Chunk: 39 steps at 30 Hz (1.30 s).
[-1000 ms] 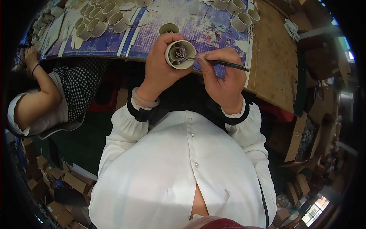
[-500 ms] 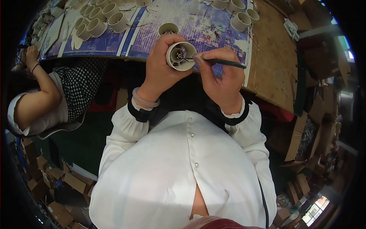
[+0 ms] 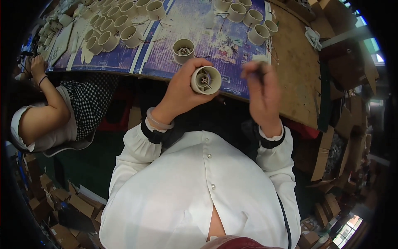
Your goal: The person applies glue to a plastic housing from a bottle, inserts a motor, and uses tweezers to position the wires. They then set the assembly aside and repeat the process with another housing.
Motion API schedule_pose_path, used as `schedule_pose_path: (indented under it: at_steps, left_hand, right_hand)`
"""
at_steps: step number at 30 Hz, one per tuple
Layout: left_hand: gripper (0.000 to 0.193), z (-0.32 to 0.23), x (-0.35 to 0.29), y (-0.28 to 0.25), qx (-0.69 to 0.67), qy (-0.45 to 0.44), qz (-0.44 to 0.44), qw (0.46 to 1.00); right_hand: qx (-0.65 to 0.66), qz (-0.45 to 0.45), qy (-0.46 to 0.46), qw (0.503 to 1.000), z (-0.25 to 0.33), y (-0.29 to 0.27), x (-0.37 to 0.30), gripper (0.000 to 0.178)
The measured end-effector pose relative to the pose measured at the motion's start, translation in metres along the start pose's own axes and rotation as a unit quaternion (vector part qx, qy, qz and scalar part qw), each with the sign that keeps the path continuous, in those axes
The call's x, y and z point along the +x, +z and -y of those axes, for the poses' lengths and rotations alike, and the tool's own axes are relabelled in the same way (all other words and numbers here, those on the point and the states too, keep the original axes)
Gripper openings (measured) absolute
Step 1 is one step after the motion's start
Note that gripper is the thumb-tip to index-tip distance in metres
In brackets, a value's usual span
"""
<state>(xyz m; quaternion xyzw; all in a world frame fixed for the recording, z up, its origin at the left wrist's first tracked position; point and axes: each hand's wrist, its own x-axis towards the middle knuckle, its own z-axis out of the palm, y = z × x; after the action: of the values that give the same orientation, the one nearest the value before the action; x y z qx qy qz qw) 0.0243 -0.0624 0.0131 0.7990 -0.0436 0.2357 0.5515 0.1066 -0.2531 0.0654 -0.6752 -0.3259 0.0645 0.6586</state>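
My left hand point(image 3: 179, 92) is wrapped round a cream plastic cylinder point(image 3: 214, 80), held at the table's near edge with its open end facing up at me. Inside it I see thin ribs and a round hub with small metal parts. Off to the right, my right hand point(image 3: 265, 97) is smeared by motion and closed on a slim dark tool point(image 3: 260, 73), apart from the cylinder. Its tip cannot be made out. Just beyond my left hand, a similar cream cylinder point(image 3: 183, 59) with a hub inside stands upright on the table.
Several more cream cylinders point(image 3: 132, 40) with thin wires stand at the far left, others point(image 3: 237, 17) at the back right. Worn blue-purple sheeting point(image 3: 166, 62) covers the table beside a bare brown board point(image 3: 297, 70). Another person point(image 3: 49, 99) sits to the left; cardboard boxes point(image 3: 323, 155) crowd the right.
My right hand has drawn the tool out of the cylinder and moved right. My left hand has brought the cylinder slightly down and to the right.
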Motion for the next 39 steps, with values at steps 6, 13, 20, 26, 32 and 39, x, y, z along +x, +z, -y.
schedule_pose_path:
  at_steps: [6, 13, 20, 26, 32, 39]
  left_hand:
    - [0.059, -0.009, 0.023, 0.018, -0.077, -0.036, 0.031, 0.996]
    - [0.075, 0.006, 0.043, 0.018, -0.083, 0.04, 0.054, 0.994]
    - [0.086, 0.012, 0.031, 0.02, 0.011, 0.006, 0.071, 0.997]
    - [0.089, -0.003, 0.027, 0.006, 0.026, -0.103, 0.122, 0.987]
    - [0.081, 0.003, 0.027, 0.002, -0.001, -0.07, 0.077, 0.995]
    - [0.073, 0.0, 0.023, -0.011, -0.046, -0.08, 0.043, 0.995]
  right_hand:
    - [-0.261, 0.059, -0.158, 0.951, -0.008, 0.006, 0.005, 0.048]
    - [-0.312, 0.056, -0.18, 0.931, -0.003, -0.005, 0.032, 0.045]
    - [-0.387, 0.081, -0.218, 0.892, -0.036, -0.015, 0.047, 0.034]
    - [-0.407, 0.136, -0.157, 0.889, -0.053, -0.025, 0.046, 0.036]
    - [-0.305, 0.06, -0.024, 0.95, -0.047, -0.057, 0.078, 0.036]
    - [-0.593, -0.03, -0.036, 0.804, -0.09, -0.084, 0.122, 0.036]
